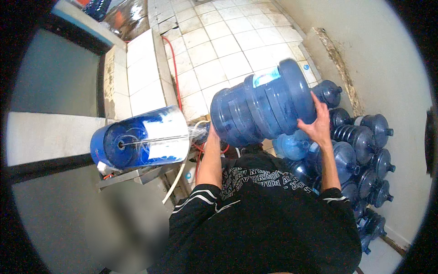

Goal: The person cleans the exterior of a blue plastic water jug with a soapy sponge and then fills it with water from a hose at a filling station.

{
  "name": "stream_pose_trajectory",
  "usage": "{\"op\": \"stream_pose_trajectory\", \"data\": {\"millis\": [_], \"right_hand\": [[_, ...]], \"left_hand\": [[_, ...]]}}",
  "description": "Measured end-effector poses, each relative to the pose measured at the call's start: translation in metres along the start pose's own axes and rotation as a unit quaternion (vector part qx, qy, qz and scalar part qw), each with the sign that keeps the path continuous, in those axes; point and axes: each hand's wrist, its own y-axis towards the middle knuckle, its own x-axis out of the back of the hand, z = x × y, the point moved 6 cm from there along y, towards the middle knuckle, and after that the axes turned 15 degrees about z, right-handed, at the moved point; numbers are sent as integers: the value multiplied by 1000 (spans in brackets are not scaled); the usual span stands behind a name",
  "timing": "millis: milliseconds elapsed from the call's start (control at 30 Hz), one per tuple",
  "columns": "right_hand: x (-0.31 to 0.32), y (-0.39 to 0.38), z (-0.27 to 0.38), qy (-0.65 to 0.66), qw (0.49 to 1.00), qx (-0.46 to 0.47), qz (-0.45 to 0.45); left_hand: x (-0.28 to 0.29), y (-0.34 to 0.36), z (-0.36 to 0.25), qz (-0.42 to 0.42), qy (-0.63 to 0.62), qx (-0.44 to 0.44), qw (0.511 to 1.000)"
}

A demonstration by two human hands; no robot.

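A large blue water jug (255, 107) lies sideways in the air before me, its neck to the left and its base to the right. My left hand (212, 133) supports it at the neck end; most of its fingers are hidden behind the jug. Against the base, my right hand (319, 125) grips with thumb and fingers spread. Just left of the neck is a bristly, whitish brush (196, 132) on a thin metal rod (159, 140). That rod runs out of an open blue cylinder (102, 146). Whether the brush touches the jug's mouth, I cannot tell.
Several blue jugs (358, 141) are stacked on their sides along the right wall. A red hose (176, 77) crosses the tiled floor (219, 50), and a pale hose (175, 182) hangs below the cylinder. A tiled ledge (146, 73) stands at the far left.
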Motion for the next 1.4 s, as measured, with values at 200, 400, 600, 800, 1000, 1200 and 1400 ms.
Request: {"op": "stream_pose_trajectory", "data": {"millis": [200,400,600,800,1000,1200,1400], "right_hand": [[117,-2,68,-125,980,136,-77],[163,-7,115,-200,953,206,-97],[169,-8,146,-248,920,292,-87],[161,-5,183,-254,898,351,-74],[155,-13,235,-234,860,450,-58],[161,-19,274,-139,788,596,-74],[133,-37,343,-2,734,673,-93]], "left_hand": [[-102,85,54,96,10,-41,995],[-161,119,76,126,21,-87,988],[-185,108,64,126,34,-156,979],[-187,68,29,106,54,-250,961],[-189,5,-5,73,76,-368,924],[-190,-105,-46,10,111,-536,837],[-189,-264,-80,-6,104,-655,749]]}}
